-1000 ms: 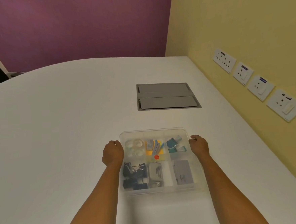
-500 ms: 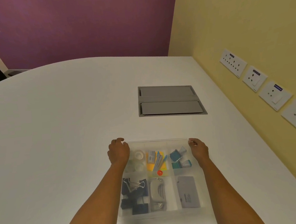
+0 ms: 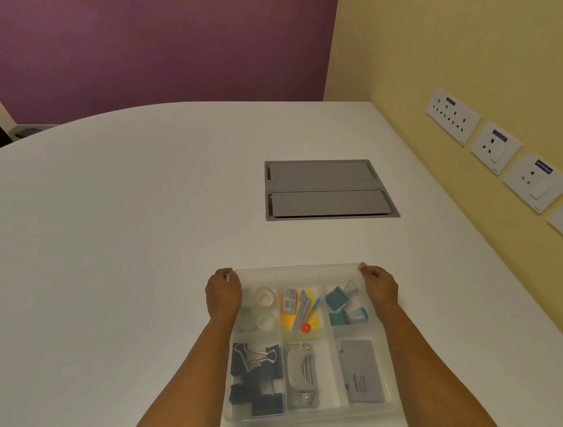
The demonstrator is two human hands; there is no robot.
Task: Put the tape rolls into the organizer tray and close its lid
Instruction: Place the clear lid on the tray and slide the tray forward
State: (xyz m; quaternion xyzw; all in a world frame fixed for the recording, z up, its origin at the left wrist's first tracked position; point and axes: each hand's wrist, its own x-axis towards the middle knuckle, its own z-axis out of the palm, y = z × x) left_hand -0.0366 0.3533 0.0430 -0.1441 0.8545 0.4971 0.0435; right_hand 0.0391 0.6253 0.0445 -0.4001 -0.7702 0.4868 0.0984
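Tape rolls (image 3: 265, 306): clear rolls lie in the far-left compartment of the organizer tray, at about 10 o'clock from the tray centre, just beside the left hand and partly hidden under it.
Organizer tray (image 3: 321, 417): a clear plastic box with six compartments rests on the white table, low in the view, at about 6 o'clock.
Lid (image 3: 297, 274): a transparent cover lies over the tray; its far edge runs between the two hands. If it is fully seated, I cannot tell.
Left hand (image 3: 223, 295): the fingers are curled closed on the far-left corner of the lid, at 11 o'clock of the tray.
Right hand (image 3: 380, 286): the fingers are closed on the far-right corner of the lid, at 1 o'clock of the tray.
Other contents: sticky notes and a red pin (image 3: 305, 327) in the far-middle compartment, teal clips (image 3: 336, 301) far right, black binder clips (image 3: 256, 378) near left, a grey hole punch (image 3: 301, 378) near middle, a grey flat case (image 3: 361, 371) near right.
Table (image 3: 110, 258): white, with a rounded far edge.
Grey cable hatch (image 3: 325, 190): set in the table at 12 o'clock from the tray, well apart from it.
Wall sockets (image 3: 495, 151): a row on the yellow wall at 2 o'clock.
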